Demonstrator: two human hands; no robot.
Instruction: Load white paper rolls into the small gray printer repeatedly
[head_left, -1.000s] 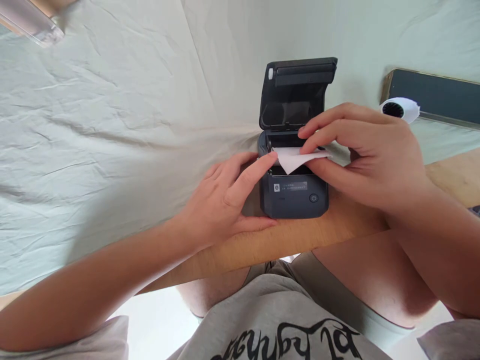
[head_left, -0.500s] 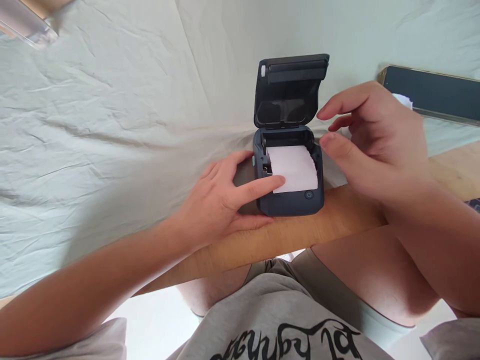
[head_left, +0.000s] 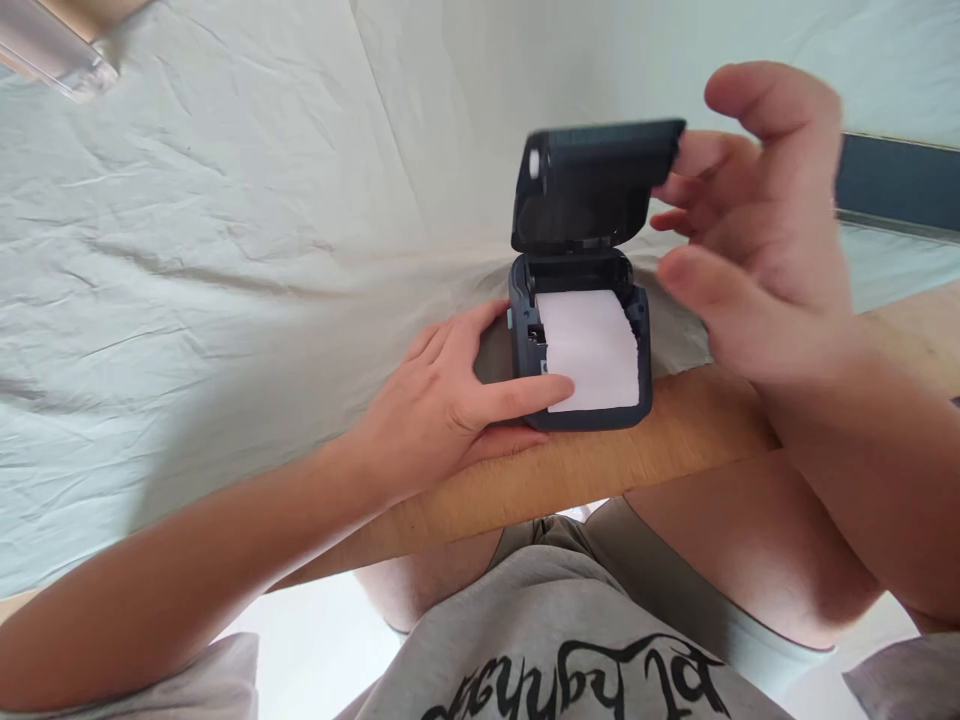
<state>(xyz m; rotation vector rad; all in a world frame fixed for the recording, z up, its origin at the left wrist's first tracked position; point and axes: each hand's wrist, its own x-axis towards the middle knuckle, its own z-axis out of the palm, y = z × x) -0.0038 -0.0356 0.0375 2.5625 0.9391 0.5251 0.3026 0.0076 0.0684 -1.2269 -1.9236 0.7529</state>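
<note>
A small dark mini thermal printer sits at the table's front edge with its black lid raised on the hinge. White paper lies in its bay, the loose end drawn toward me over the front, covering the power button. My left hand grips the printer's left side, its thumb pressing on the paper and the other fingers along the body. At the lid's right edge is my right hand, fingers spread. Some of its fingertips touch the lid or pass behind it; the index finger stands away from it.
A dark phone lies at the right, partly hidden by my right hand. A clear plastic object shows at the top left. Creased pale cloth covers the table, with a bare wooden edge in front of my lap.
My right hand has risen to the lid's right edge. The lid has tilted slightly forward and right. The paper end reaches further toward me, now over the button. My left hand stays in place.
</note>
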